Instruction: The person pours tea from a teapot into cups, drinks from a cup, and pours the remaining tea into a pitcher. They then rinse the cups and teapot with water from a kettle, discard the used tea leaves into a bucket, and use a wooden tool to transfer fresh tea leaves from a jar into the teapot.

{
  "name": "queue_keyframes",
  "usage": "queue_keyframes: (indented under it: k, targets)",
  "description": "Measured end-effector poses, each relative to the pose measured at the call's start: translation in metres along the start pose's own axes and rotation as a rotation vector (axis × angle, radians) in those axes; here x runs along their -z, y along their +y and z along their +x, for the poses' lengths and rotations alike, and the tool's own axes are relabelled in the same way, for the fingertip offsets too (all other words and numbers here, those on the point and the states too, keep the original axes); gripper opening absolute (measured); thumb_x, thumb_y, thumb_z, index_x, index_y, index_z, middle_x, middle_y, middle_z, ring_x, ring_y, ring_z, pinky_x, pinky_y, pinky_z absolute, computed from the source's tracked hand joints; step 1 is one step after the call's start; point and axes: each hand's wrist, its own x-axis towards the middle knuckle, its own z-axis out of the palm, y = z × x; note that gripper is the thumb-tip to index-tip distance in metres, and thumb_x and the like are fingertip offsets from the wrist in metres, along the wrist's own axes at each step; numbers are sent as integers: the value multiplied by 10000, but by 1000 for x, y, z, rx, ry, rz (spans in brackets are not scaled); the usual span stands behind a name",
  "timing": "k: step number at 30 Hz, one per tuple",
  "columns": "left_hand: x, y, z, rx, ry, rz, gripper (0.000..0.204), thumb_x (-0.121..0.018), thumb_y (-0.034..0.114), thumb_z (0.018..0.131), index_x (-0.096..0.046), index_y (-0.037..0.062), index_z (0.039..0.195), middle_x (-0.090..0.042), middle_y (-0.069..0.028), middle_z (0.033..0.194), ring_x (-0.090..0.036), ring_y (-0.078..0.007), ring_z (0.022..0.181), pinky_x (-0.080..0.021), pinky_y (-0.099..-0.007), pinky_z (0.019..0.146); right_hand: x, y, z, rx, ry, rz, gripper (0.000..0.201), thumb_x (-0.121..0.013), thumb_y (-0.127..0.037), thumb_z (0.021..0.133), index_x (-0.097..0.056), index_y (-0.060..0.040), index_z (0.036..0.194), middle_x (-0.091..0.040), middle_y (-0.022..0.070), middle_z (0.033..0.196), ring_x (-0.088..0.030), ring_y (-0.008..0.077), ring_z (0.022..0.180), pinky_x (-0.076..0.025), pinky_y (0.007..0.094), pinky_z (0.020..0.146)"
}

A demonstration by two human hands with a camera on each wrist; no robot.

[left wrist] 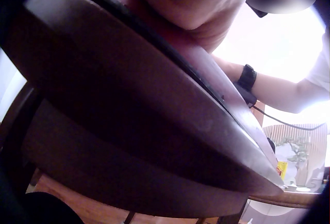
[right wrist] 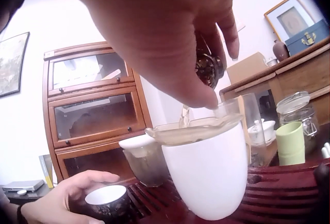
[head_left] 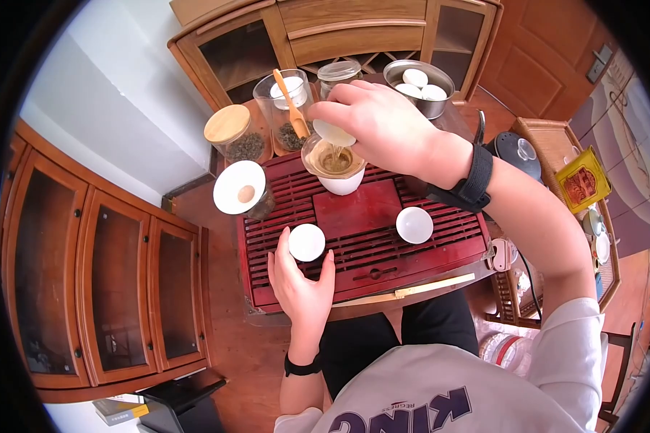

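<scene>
My right hand (head_left: 383,123) grips a small cup (right wrist: 209,69), dark and patterned outside, and tips it. Pale liquid (head_left: 334,154) runs from it into a tan strainer (head_left: 315,155) set over a white pitcher (head_left: 341,185). My left hand (head_left: 300,287) curls round another small cup (head_left: 308,242), white inside and dark outside, on the red slatted tea tray (head_left: 361,278). Its fingers lie along the cup's left side, thumb at the right. The left wrist view mostly shows the tray's side; the held cup is out of sight there.
A third cup (head_left: 414,225) stands on the tray's right. A white-lidded glass vessel (head_left: 240,189) sits at its left. Behind are a wooden-lidded jar (head_left: 227,125), a clear container with a wooden scoop (head_left: 290,105), and a metal bowl (head_left: 440,108) holding white cups. A kettle (head_left: 516,150) stands right.
</scene>
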Motion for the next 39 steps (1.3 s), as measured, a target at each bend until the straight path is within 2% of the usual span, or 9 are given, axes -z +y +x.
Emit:
queue_keyframes:
  k: [11,14,17,18,22,24,26,29,39]
  targets:
    - [1,2,1,2,-3,-7,714,-833,106,756,-504,32,1385,-619,-169,1248,-606,-341,1151,-473,-448,1004,9,-5,-2,334,239,-294,209,-667,-139,802,-613,-148,1003,-575,59,945,-607,250,968,-479,418,893]
    - [1,2,1,-3,-2,-6,703,-831,106,758,-509,35,1379,-622,-167,1232,-609,-341,1138,-476,-449,995,19,-17,-10,109,292,-220,253,-718,-154,761,-613,-134,991,-562,73,941,-595,281,935,-473,411,869]
    - [0,0,0,5,-2,6,710,-833,146,761,-507,44,1383,-629,-159,1223,-612,-342,1131,-432,-493,1052,29,-44,-25,-166,372,7,460,-814,-148,607,-612,-80,1014,-542,116,927,-584,326,893,-462,429,784]
    - [0,0,0,15,-3,12,722,-836,186,762,-503,52,1389,-635,-152,1219,-614,-343,1130,-387,-537,1112,37,-56,-34,-182,349,79,480,-817,-138,600,-613,-66,1029,-547,116,936,-583,329,888,-457,432,758]
    - [0,0,2,-11,11,7,735,-839,164,746,-499,33,1384,-626,-172,1232,-598,-370,1132,-417,-520,1063,35,-100,-67,-274,223,245,519,-804,-109,605,-636,-71,1095,-582,97,969,-597,315,899,-448,444,806]
    - [0,0,1,-39,24,39,727,-834,146,748,-499,33,1382,-628,-172,1226,-604,-378,1100,-423,-520,1048,17,-115,-81,-346,128,223,495,-785,-84,630,-659,-77,1109,-648,63,983,-623,292,988,-408,535,1051]
    - [0,1,0,-35,24,32,723,-832,139,748,-499,34,1381,-631,-170,1205,-608,-378,1073,-430,-518,1032,-1,-121,-90,-387,12,152,460,-789,-108,642,-673,-69,1086,-663,52,938,-630,278,994,-298,643,1141]
    - [0,0,0,-40,32,7,717,-830,127,750,-500,36,1380,-635,-166,1160,-613,-375,1030,-447,-510,996,-19,-124,-95,-404,12,152,402,-794,-139,655,-685,-62,1034,-661,41,856,-637,268,976,-236,700,1151]
    - [-4,-7,-2,19,47,-87,728,-840,90,743,-500,26,1384,-625,-167,1143,-617,-361,1047,-485,-465,923,-32,-125,-100,-432,17,103,322,-801,-203,683,-687,-72,954,-658,42,758,-646,273,938,-229,681,1167]
